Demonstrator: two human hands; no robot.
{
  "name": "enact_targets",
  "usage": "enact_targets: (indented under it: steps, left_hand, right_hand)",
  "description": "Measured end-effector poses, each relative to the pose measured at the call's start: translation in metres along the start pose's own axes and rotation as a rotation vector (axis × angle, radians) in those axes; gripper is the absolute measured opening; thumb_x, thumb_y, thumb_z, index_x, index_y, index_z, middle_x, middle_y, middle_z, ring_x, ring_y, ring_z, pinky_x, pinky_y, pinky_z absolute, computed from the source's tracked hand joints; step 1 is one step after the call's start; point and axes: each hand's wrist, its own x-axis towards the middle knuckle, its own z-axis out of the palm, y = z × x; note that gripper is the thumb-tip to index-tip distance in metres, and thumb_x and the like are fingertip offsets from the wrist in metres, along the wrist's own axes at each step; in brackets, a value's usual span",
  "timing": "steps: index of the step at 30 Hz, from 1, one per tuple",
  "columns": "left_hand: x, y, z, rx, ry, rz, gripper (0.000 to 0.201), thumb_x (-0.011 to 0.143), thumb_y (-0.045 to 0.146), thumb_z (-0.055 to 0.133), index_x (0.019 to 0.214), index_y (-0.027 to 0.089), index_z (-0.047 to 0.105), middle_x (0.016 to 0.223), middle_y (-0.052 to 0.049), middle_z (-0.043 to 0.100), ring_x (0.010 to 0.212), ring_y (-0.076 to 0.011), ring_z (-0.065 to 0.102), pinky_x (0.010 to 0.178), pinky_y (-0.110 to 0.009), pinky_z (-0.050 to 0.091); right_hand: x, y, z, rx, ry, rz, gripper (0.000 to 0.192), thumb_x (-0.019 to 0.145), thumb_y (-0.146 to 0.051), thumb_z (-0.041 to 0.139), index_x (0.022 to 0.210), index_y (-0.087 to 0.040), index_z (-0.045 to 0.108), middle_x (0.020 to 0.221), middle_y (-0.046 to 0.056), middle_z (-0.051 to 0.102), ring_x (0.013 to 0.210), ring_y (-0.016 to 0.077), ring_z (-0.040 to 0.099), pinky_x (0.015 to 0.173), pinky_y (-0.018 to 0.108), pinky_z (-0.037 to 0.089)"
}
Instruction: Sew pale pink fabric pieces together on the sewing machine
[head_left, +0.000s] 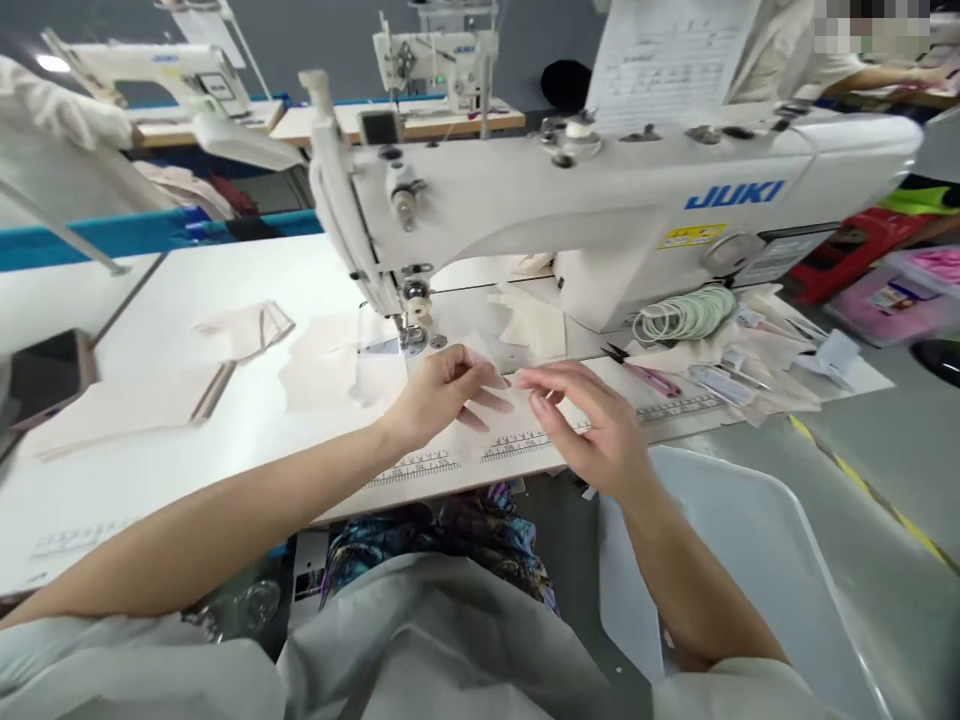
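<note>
My left hand (442, 395) pinches a thin, sheer whitish piece of fabric (480, 352) in front of the sewing machine's needle area; some fingers show through the cloth. Close by on the right, my right hand (592, 415) has its fingertips drawn together at the fabric's edge. Both hands hover over the table's front edge, above a printed ruler strip (517, 443). Behind them stands a white JUKI sewing machine (525, 200), its presser foot (409, 335) just beyond my left hand. Pale fabric pieces (322, 362) lie left of the foot.
More cut pieces (127, 405) and a phone (52, 375) lie leftward. To the right are pink-handled snips (652, 378), a coil of pale green cord (686, 318) and small packets (724, 385). A white bin (735, 530) stands below right. Other people sit at machines beyond.
</note>
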Motion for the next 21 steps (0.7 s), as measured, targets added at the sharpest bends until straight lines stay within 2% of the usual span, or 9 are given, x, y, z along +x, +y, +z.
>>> enact_targets:
  steps: [3, 5, 7, 10, 12, 14, 17, 21]
  left_hand:
    - [-0.005, -0.014, -0.008, 0.144, 0.033, 0.046, 0.021, 0.092, 0.031, 0.052, 0.079, 0.016, 0.057, 0.073, -0.003, 0.063, 0.064, -0.0148, 0.066, 0.054, -0.028, 0.059]
    - [-0.008, -0.018, -0.018, 0.196, 0.068, 0.065, 0.018, 0.088, 0.027, 0.056, 0.076, 0.016, 0.061, 0.073, -0.003, 0.062, 0.066, -0.0148, 0.063, 0.062, -0.030, 0.060]
    - [-0.016, -0.018, -0.030, 0.307, 0.148, 0.127, 0.008, 0.084, 0.022, 0.060, 0.085, 0.016, 0.065, 0.087, -0.006, 0.064, 0.077, -0.0176, 0.063, 0.072, -0.033, 0.059]
    - [-0.044, -0.019, -0.045, 0.674, 0.300, 0.379, 0.028, 0.087, 0.020, 0.055, 0.115, 0.014, 0.060, 0.107, -0.012, 0.063, 0.098, -0.0240, 0.061, 0.081, -0.039, 0.057]
    - [-0.070, -0.024, -0.047, 0.862, 0.278, 0.567, 0.030, 0.094, 0.019, 0.048, 0.122, 0.014, 0.055, 0.111, -0.012, 0.064, 0.107, -0.0247, 0.058, 0.085, -0.040, 0.057]
    - [-0.094, -0.032, -0.041, 0.981, 0.164, 0.676, 0.032, 0.096, 0.017, 0.046, 0.128, 0.013, 0.052, 0.121, -0.012, 0.063, 0.117, -0.0239, 0.056, 0.094, -0.039, 0.054]
    - [-0.116, -0.047, -0.024, 1.157, 0.057, 0.696, 0.041, 0.099, 0.025, 0.045, 0.137, 0.009, 0.047, 0.142, -0.012, 0.051, 0.135, -0.0267, 0.044, 0.112, -0.045, 0.040]
    - [-0.121, -0.058, -0.010, 1.202, 0.087, 0.680, 0.045, 0.101, 0.035, 0.042, 0.137, 0.009, 0.049, 0.145, -0.010, 0.050, 0.136, -0.0260, 0.043, 0.120, -0.045, 0.025]
  right_hand:
    - [0.001, 0.000, 0.026, -0.138, -0.163, -0.114, 0.025, 0.096, -0.025, 0.050, 0.118, -0.025, 0.061, 0.114, 0.008, 0.065, 0.106, 0.0227, 0.058, 0.093, 0.042, 0.049]
    - [-0.001, 0.003, 0.038, -0.261, -0.281, -0.125, 0.024, 0.095, -0.027, 0.051, 0.115, -0.022, 0.064, 0.117, 0.009, 0.064, 0.107, 0.0249, 0.056, 0.091, 0.044, 0.048]
    - [-0.003, 0.006, 0.044, -0.349, -0.355, -0.115, 0.022, 0.095, -0.027, 0.052, 0.111, -0.020, 0.066, 0.117, 0.009, 0.064, 0.107, 0.0259, 0.054, 0.089, 0.044, 0.046]
    - [-0.002, 0.007, 0.044, -0.369, -0.390, -0.112, 0.022, 0.096, -0.026, 0.051, 0.111, -0.020, 0.066, 0.118, 0.008, 0.065, 0.108, 0.0251, 0.053, 0.090, 0.043, 0.046]
    - [0.000, 0.007, 0.042, -0.357, -0.399, -0.119, 0.023, 0.096, -0.025, 0.050, 0.113, -0.022, 0.065, 0.120, 0.007, 0.065, 0.109, 0.0247, 0.053, 0.091, 0.043, 0.046]
    - [0.003, 0.008, 0.041, -0.355, -0.400, -0.122, 0.025, 0.096, -0.024, 0.049, 0.116, -0.023, 0.064, 0.123, 0.008, 0.064, 0.112, 0.0250, 0.053, 0.093, 0.044, 0.046]
    - [0.006, 0.007, 0.041, -0.373, -0.358, -0.102, 0.027, 0.096, -0.023, 0.048, 0.119, -0.021, 0.062, 0.127, 0.008, 0.062, 0.117, 0.0257, 0.051, 0.096, 0.045, 0.046]
    - [0.004, 0.003, 0.041, -0.356, -0.289, -0.111, 0.033, 0.097, -0.020, 0.046, 0.127, -0.021, 0.057, 0.128, 0.006, 0.063, 0.121, 0.0239, 0.050, 0.101, 0.044, 0.044]
